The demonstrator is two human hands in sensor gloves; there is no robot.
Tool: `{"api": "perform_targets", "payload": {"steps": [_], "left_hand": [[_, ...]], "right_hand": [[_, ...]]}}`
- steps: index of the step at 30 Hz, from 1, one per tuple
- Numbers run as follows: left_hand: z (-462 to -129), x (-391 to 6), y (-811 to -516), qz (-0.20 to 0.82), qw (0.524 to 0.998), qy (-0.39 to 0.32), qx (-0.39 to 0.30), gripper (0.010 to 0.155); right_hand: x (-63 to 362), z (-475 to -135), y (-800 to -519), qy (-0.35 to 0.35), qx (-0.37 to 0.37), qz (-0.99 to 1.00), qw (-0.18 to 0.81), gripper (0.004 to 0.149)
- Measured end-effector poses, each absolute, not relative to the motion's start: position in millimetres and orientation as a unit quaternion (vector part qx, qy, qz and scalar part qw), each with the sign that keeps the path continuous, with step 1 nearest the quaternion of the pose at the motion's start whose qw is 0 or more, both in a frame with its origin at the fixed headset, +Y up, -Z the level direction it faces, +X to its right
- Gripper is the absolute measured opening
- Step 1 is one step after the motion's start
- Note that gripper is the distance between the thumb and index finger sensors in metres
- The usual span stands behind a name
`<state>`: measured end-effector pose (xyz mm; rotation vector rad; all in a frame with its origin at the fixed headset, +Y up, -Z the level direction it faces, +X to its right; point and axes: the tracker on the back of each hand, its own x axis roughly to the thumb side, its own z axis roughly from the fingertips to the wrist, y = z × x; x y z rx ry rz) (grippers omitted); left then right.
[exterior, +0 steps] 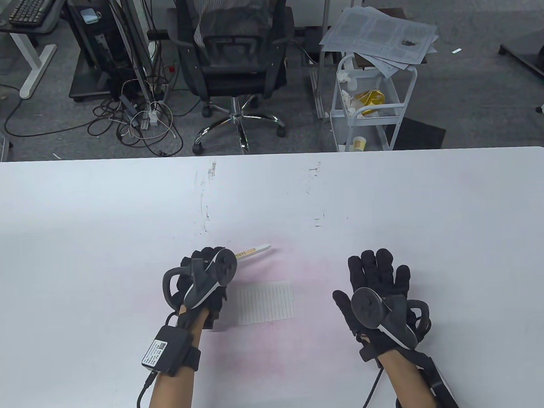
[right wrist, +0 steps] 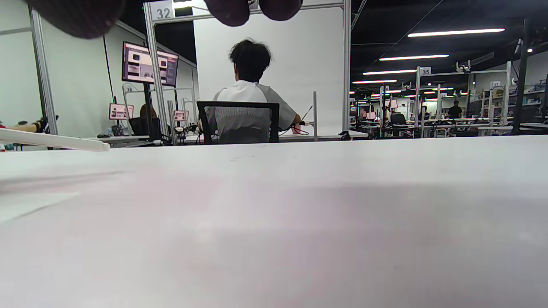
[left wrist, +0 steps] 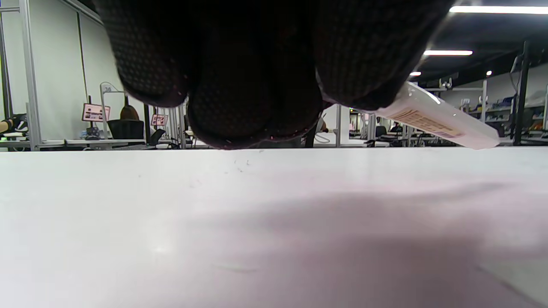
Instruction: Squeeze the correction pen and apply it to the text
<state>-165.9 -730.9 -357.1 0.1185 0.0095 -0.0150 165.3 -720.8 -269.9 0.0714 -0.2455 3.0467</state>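
Observation:
My left hand (exterior: 203, 278) grips a white correction pen (exterior: 253, 250) with an orange label. The pen sticks out from the fingers toward the right, just above the table. In the left wrist view the curled fingers (left wrist: 239, 81) hold the pen (left wrist: 436, 117). A small lined sheet of paper (exterior: 266, 303) lies flat on the white table (exterior: 77, 246), just right of my left hand. My right hand (exterior: 377, 280) rests flat, fingers spread and empty, to the right of the paper. The pen also shows at the left of the right wrist view (right wrist: 51, 140).
The table's far edge runs across the middle of the table view. Beyond it stand an office chair (exterior: 233, 58) and a white cart (exterior: 368, 102) with papers on top. Faint scuff marks (exterior: 205, 202) dot the table's middle.

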Motion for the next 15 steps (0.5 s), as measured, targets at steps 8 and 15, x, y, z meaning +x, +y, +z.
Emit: {"api": "perform_targets", "payload": {"steps": [8,15], "left_hand": [[-374,-155,-745,-0.049,0.999,0.011,0.015,0.046],[-383,-149,-752,-0.108,0.992,0.028,-0.053,0.045]], "right_hand": [[163,-274,-724,-0.06,0.025,0.997,0.045,0.08],[157,-274,-727,-0.054,0.03,0.997,0.044,0.08]]}}
